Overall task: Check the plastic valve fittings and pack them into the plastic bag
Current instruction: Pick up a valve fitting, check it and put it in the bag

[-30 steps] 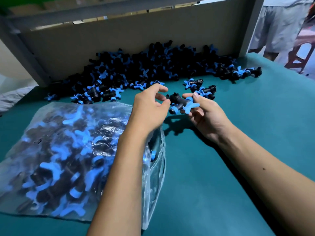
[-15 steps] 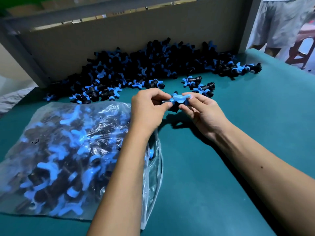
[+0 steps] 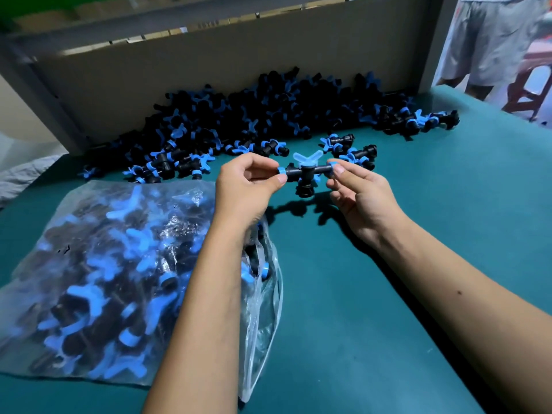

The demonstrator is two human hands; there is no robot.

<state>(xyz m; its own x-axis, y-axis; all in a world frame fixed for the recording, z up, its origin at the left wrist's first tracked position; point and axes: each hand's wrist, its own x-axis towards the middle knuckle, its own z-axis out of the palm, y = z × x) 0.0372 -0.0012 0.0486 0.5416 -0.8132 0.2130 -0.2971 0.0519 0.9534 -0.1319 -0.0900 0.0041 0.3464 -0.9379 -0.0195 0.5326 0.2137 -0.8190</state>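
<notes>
A black valve fitting (image 3: 306, 171) with a blue butterfly handle and blue end rings is held level above the teal table. My left hand (image 3: 248, 186) pinches its left end and my right hand (image 3: 355, 189) pinches its right end. A clear plastic bag (image 3: 119, 279), filled with several of the same fittings, lies at the left under my left forearm, its mouth open toward the right. A big heap of loose fittings (image 3: 254, 121) lies at the back of the table.
A cardboard wall (image 3: 239, 64) stands behind the heap. A few stray fittings (image 3: 352, 150) lie just beyond my hands. The teal table (image 3: 388, 294) stretches to the right. A person (image 3: 495, 40) stands by a red stool (image 3: 528, 85) at the far right.
The fitting has been turned from a bunched grip into a level hold, with one hand on each end and the blue handle pointing up. Both hands have spread slightly apart.
</notes>
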